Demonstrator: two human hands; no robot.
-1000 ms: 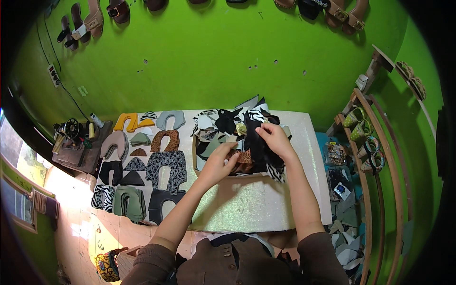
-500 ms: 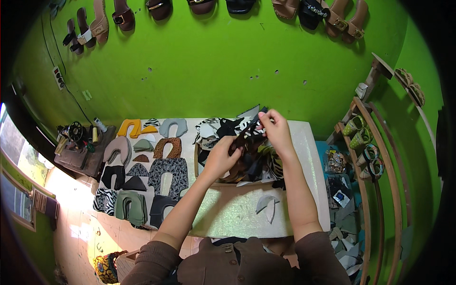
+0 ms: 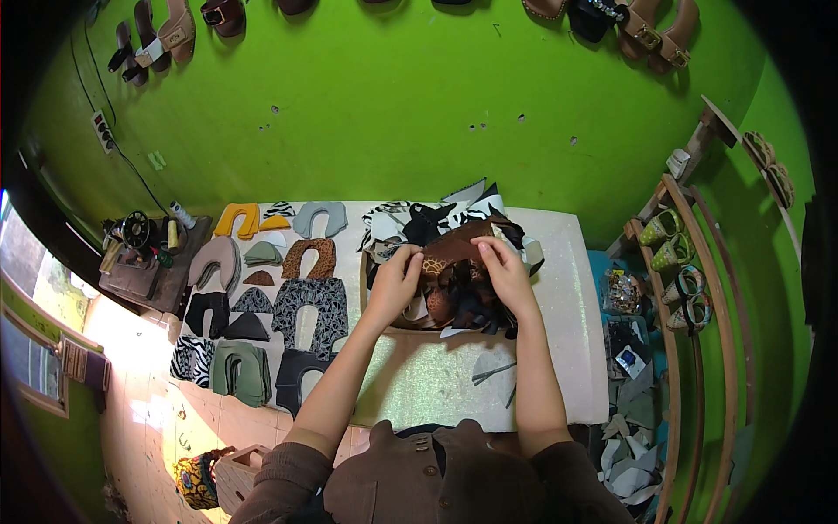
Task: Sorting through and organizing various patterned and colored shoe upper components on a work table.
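Note:
A reddish-brown leather-like scrap (image 3: 458, 240) is stretched between my two hands above a box (image 3: 403, 333) heaped with offcuts. My left hand (image 3: 397, 284) pinches its left end. The right end is gripped between thumb and fingers of my right hand (image 3: 506, 272). Beneath the scrap, patterned brown and dark pieces (image 3: 476, 306) fill the box. Black and zebra-striped scraps (image 3: 428, 218) pile up at its far side. A grey offcut (image 3: 496, 367) lies on the table in front of the box, beside my right forearm.
Cut U-shaped pieces (image 3: 310, 306) in several colours and prints lie in rows on the table's left. An old sewing machine (image 3: 137, 231) stands beyond them. A wooden rack (image 3: 698, 367) with sandals and bins of scraps (image 3: 633, 467) stand right. Sandals (image 3: 224, 16) hang on the green wall.
The dark scraps between my hands have given way to the reddish-brown one, now spread flat. My right hand has come down nearer the box, and the heap of offcuts has shifted.

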